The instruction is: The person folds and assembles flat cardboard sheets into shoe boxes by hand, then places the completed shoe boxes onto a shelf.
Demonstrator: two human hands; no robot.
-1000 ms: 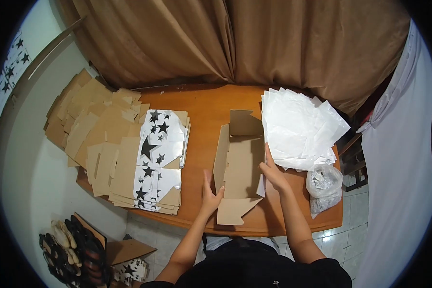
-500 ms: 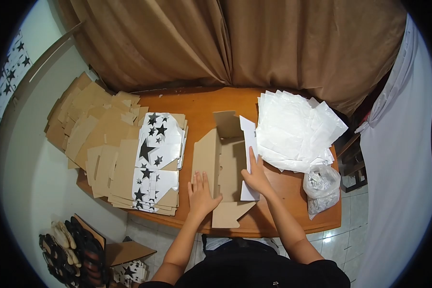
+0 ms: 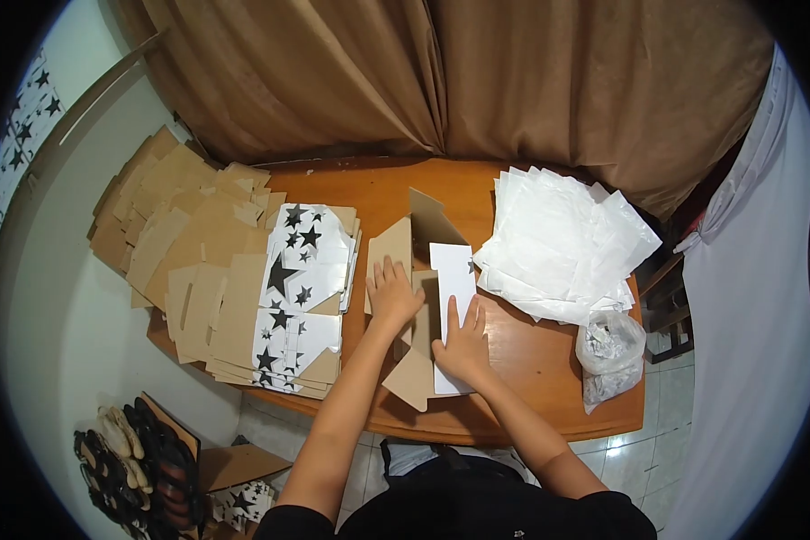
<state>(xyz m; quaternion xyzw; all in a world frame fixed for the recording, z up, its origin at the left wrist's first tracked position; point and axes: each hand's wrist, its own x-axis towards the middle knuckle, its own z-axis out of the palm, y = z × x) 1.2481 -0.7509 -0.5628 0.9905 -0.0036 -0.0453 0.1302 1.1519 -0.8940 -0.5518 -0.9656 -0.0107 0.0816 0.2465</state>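
Observation:
A partly folded cardboard box (image 3: pixel 426 337), brown inside and white outside, stands on the table in front of me. Its end flaps stick out at the far and near ends. My left hand (image 3: pixel 392 297) rests on the brown left side panel with its fingers stretched out. On the other side, my right hand (image 3: pixel 464 346) lies against the white side panel (image 3: pixel 454 274), fingers spread and pointing away from me. Neither hand is wrapped around anything. Part of the box's inside is hidden by the leaning panels.
Flat brown cardboard pieces (image 3: pixel 184 234) and star-printed sheets (image 3: pixel 301 261) are stacked at the left. White paper sheets (image 3: pixel 558 243) lie at the right, above a clear plastic bag (image 3: pixel 612 351). Shoes (image 3: pixel 139 459) fill the floor at lower left. A brown curtain (image 3: pixel 513 81) hangs behind the table (image 3: pixel 360 186).
The white side panel has tipped inward, narrowing the box opening. My left hand has moved farther away and slightly right along the left panel; the right hand has shifted left and nearer me.

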